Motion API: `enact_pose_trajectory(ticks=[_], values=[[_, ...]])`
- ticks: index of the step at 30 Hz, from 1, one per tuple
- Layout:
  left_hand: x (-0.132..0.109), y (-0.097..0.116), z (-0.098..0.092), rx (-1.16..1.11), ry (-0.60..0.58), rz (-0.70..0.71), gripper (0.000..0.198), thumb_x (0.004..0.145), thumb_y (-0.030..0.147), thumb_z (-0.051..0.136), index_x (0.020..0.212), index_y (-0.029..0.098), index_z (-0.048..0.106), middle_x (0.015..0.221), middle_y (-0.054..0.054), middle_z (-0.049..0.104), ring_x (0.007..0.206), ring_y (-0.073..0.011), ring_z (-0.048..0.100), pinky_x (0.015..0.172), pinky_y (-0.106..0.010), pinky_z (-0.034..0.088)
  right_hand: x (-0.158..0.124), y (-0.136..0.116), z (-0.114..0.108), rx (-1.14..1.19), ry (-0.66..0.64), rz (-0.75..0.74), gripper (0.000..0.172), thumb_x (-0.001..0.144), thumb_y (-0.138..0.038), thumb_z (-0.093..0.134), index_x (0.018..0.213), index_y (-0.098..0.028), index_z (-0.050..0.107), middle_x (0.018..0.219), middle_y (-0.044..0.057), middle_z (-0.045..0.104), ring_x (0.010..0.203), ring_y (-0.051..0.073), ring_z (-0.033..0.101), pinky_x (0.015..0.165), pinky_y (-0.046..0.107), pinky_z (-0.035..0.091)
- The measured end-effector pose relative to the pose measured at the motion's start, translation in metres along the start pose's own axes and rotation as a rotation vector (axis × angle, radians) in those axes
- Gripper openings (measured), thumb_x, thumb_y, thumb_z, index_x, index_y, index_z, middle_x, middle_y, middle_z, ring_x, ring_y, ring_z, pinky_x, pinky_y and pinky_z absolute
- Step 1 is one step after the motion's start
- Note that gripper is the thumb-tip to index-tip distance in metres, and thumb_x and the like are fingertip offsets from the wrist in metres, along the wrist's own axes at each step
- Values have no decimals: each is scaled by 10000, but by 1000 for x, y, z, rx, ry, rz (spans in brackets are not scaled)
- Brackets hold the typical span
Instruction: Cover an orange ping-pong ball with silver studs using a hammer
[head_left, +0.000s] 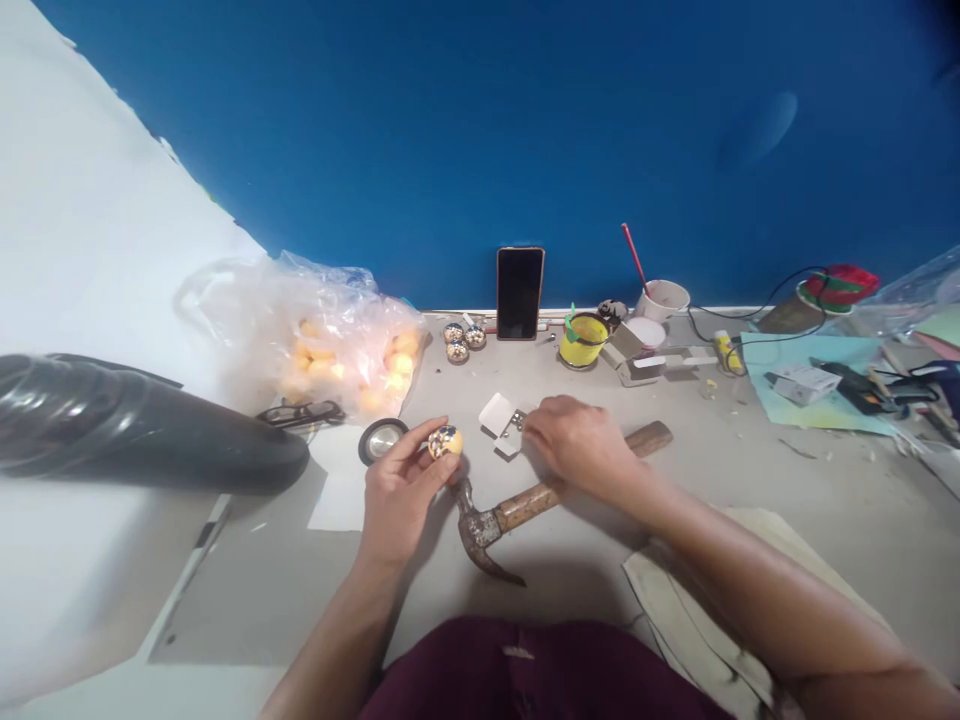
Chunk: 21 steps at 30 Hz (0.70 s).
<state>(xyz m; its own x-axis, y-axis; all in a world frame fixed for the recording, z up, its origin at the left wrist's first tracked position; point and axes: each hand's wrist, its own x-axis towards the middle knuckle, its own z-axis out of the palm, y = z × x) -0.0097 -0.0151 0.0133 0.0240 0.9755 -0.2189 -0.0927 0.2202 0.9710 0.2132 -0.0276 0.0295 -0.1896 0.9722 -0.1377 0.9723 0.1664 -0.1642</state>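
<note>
Between the thumb and fingers of my left hand (397, 490) is a small yellow ball (445, 442) dotted with shiny metal pieces. My right hand (576, 440) has its fingers pinched together at the edge of a small open white box (504, 428) that holds little metal pieces; whatever is in the pinch is hidden. A claw hammer (529, 505) with a wooden handle lies on the table below both hands, its handle passing under my right hand. Beside my left hand sits a round black-rimmed object (382, 441) with a silver centre.
A clear plastic bag (322, 330) of yellow balls lies at the left, near a large dark cylinder (150, 430). Several studded balls (457, 342), a propped phone (520, 292), a yellow cup (583, 342) and a white cup (664, 298) line the wall. Cloth (705, 590) lies at lower right.
</note>
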Motion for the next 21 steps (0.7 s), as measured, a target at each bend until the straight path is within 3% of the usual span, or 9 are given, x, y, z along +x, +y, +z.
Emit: enact_pose_trajectory(ticks=[2,8,16,21], values=[[-1,-4,1,-8,-31,-27,480,652,291,903,1095,168,764,765,-25,724,639,-154,659,609,-293,545,9,8,1,-20,32,77,280,1025,-267,457,982,-187,721,999,112,694,942,239,643,688,297,444],[-3,-11,1,-22,-102,-58,479,689,313,885,1124,167,747,789,-33,720,644,-141,638,596,-270,523,28,0,19,-68,25,53,273,978,-320,537,1000,-165,760,1055,166,696,1018,297,659,735,333,509],[-5,-10,2,-37,-115,-105,487,685,330,888,1121,168,743,785,-33,720,654,-147,634,631,-280,531,41,-8,29,-95,-39,82,245,924,-136,529,976,-129,768,982,197,727,912,275,723,714,322,535],[-6,-9,3,-40,-115,-103,478,688,332,886,1115,174,742,764,-20,712,647,-137,618,652,-274,519,38,-8,27,-88,-28,71,243,950,-152,520,1010,-133,755,1019,193,726,943,275,720,723,321,543]])
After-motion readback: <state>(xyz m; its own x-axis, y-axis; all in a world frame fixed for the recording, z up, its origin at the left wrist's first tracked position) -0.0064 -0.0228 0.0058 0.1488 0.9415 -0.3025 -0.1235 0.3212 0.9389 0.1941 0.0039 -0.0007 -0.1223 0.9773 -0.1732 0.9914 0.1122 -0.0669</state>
